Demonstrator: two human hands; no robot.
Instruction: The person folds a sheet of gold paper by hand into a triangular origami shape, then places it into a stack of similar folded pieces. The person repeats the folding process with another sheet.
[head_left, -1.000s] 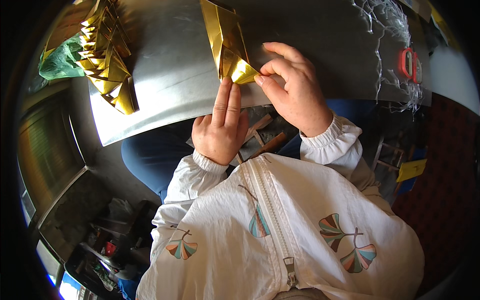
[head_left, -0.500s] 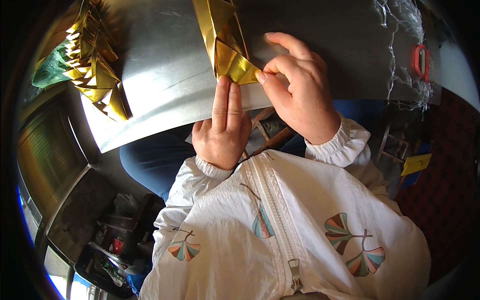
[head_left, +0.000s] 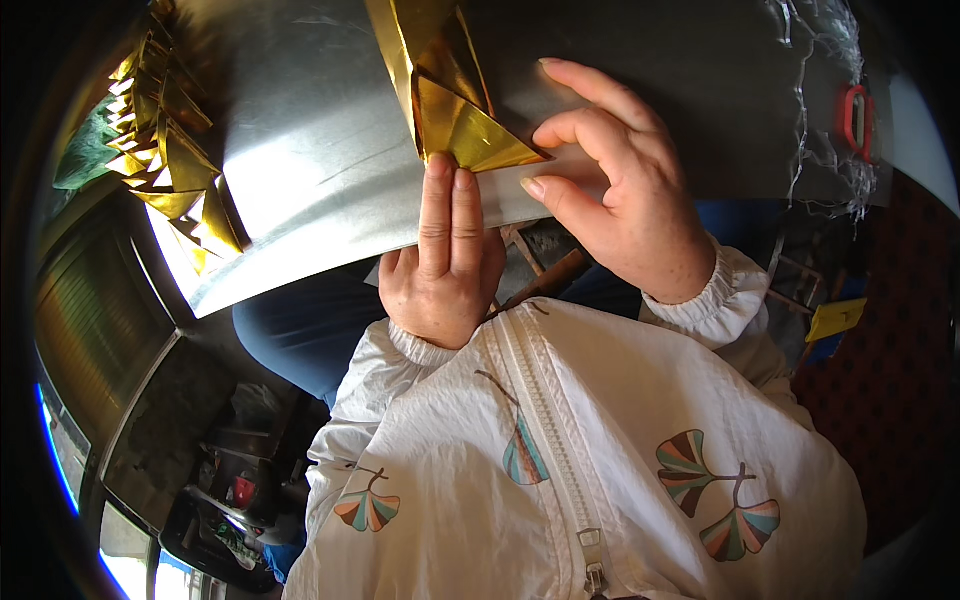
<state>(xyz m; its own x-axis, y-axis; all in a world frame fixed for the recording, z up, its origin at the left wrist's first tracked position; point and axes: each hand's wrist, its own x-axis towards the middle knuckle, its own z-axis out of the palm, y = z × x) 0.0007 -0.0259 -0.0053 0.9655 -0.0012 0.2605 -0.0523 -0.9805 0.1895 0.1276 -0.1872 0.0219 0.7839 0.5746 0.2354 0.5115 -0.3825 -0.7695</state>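
A strip of shiny gold foil paper (head_left: 470,130), its near end folded into a triangular flap, lies on the metal tabletop (head_left: 330,170) and runs off the top of the view. On the near edge of that flap rest the two straight fingertips of my left hand (head_left: 435,270); its other fingers are tucked back and partly hidden. My right hand (head_left: 630,190) hovers beside the flap's pointed right corner, fingers apart and nothing between them. Its index fingertip is close to the corner; whether they touch I cannot tell.
At the left, a row of folded gold foil pieces (head_left: 175,165) stands near the table edge, beside green plastic (head_left: 85,150). Scissors with red handles (head_left: 856,122) lie at the right next to tangled clear plastic strands (head_left: 800,120). Below the table sits a yellow object (head_left: 836,318).
My right hand has let go of the flap's corner and drawn back to the right, its fingers spreading. The left fingertips remain at the foil's near edge.
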